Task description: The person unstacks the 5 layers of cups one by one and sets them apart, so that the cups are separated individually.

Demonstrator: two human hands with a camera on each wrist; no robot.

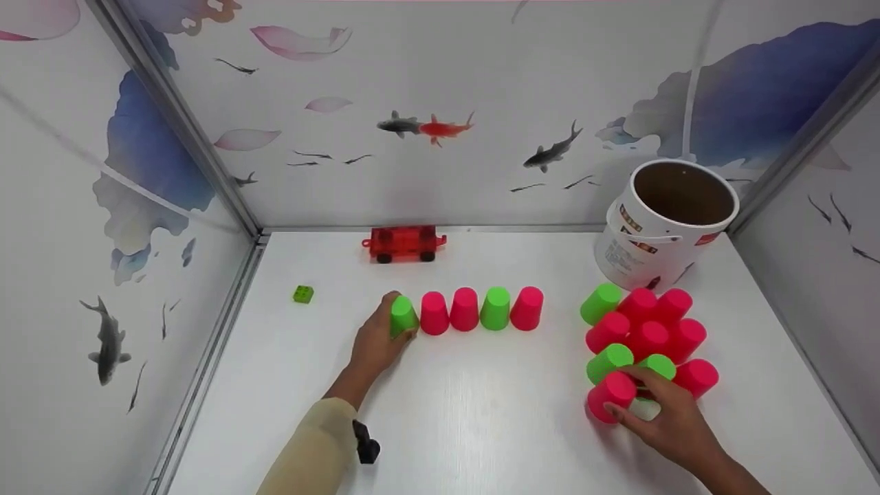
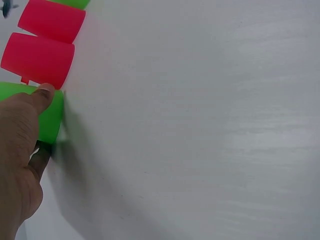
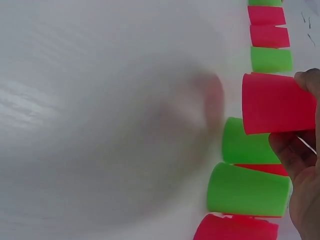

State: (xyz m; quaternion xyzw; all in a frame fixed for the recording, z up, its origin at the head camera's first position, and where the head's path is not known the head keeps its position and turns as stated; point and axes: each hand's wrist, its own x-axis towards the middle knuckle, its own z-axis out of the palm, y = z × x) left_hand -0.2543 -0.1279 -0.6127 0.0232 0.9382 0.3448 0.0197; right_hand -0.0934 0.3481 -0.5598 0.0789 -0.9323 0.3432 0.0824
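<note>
My left hand (image 1: 380, 337) grips a green cup (image 1: 403, 316) at the left end of a row of upside-down cups. Thumb and fingers lie on either side of it in the left wrist view. To its right in the row stand a pink cup (image 1: 434, 313), another pink cup (image 1: 465, 309), a green cup (image 1: 495, 309) and a last pink cup (image 1: 527, 309). Between thumb and fingers, my right hand (image 1: 667, 423) holds a pink cup (image 3: 275, 105) at the front of a cluster. Just behind that hand are a green cup (image 1: 609, 364) and another green cup (image 1: 658, 366).
The cluster continues back with several pink cups (image 1: 647, 338). Behind it a white bucket (image 1: 622, 254) stands in the back right corner. A red toy wagon (image 1: 404, 243) sits by the back wall, and a small green block (image 1: 303, 294) lies on the white table (image 1: 454, 405) at left.
</note>
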